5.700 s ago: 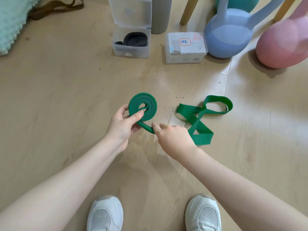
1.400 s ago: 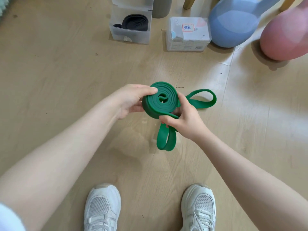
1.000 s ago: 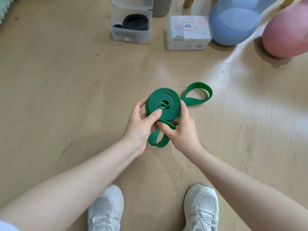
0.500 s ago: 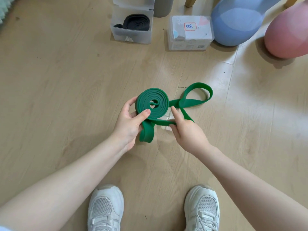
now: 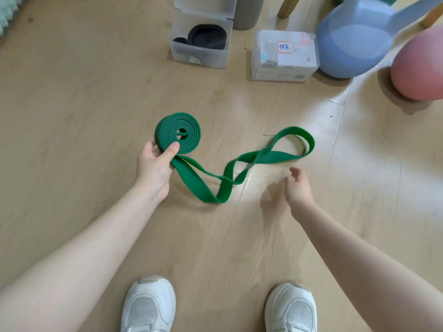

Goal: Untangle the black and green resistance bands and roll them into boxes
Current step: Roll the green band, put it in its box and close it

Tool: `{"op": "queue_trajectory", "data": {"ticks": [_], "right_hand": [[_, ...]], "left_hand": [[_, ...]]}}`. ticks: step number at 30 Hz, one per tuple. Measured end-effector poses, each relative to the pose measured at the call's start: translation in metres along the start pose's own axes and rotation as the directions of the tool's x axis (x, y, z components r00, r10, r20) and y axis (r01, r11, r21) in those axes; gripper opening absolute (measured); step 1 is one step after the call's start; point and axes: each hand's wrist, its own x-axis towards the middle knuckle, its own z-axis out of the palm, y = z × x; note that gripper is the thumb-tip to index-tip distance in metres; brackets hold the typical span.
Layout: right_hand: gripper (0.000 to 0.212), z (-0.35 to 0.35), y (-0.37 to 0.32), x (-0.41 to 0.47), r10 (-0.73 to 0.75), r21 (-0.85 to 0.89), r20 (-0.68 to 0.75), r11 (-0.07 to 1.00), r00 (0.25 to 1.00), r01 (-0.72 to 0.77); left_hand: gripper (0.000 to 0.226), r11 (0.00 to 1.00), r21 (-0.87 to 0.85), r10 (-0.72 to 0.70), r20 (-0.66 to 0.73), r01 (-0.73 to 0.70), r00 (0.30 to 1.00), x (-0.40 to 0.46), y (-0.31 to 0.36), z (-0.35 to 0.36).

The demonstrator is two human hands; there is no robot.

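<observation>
My left hand (image 5: pixel 155 168) pinches the rolled part of the green resistance band (image 5: pixel 178 133), thumb on the coil's face. The band's loose tail trails right across the floor, twisted, and ends in a loop (image 5: pixel 294 144). My right hand (image 5: pixel 298 188) hovers just below that tail, fingers apart, blurred, holding nothing. The black band (image 5: pixel 207 37) lies coiled inside an open clear box (image 5: pixel 199 55) at the top. A closed clear box (image 5: pixel 285 56) with a red-bordered label stands to its right.
A blue kettlebell (image 5: pixel 354 39) and a pink one (image 5: pixel 419 68) stand at the top right. A grey cylinder (image 5: pixel 247 10) and a wooden leg (image 5: pixel 288 6) are behind the boxes. My two white shoes (image 5: pixel 148 305) are at the bottom.
My right hand has let go of the green band and pulled away to the right. The coil in my left hand has moved left, and more tail now lies loose on the floor.
</observation>
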Motion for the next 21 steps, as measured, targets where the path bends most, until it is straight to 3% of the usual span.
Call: {"op": "queue_trajectory", "data": {"ticks": [1,3,9,12,15,17,21], "right_hand": [[0.033,0.001,-0.003,0.008,0.172,0.184,0.067,0.966,0.983,-0.182],[0.02,0.008,-0.013,0.021,0.291,0.371,0.173,0.866,0.941,-0.336],[0.015,0.043,-0.044,0.054,0.371,0.413,0.021,0.843,0.929,-0.345],[0.016,0.041,-0.038,0.061,0.144,0.169,-0.153,0.978,0.978,-0.118],[0.007,0.023,-0.019,0.04,-0.165,-0.203,-0.152,0.97,0.974,0.132],[0.01,0.007,-0.003,0.027,-0.187,-0.246,-0.162,0.958,0.969,0.144],[0.023,-0.028,0.014,0.018,-0.039,-0.187,-0.263,0.982,0.964,-0.011]], "left_hand": [[0.03,1.0,-0.017,-0.01,-0.013,0.009,1.0,0.004,-0.002,0.0],[0.022,0.998,-0.05,-0.026,-0.024,0.025,0.999,0.011,-0.005,0.002],[0.02,0.992,-0.098,-0.089,-0.073,0.082,0.993,0.026,-0.011,0.003],[0.019,0.991,-0.099,-0.105,-0.107,0.095,0.989,0.031,-0.01,-0.001],[0.02,0.991,-0.085,-0.113,-0.14,0.102,0.984,0.034,-0.01,-0.008],[0.027,0.992,-0.073,-0.115,-0.17,0.104,0.979,0.035,-0.007,-0.013],[0.037,0.995,-0.081,-0.076,-0.201,0.061,0.977,0.028,0.009,-0.017]]}}
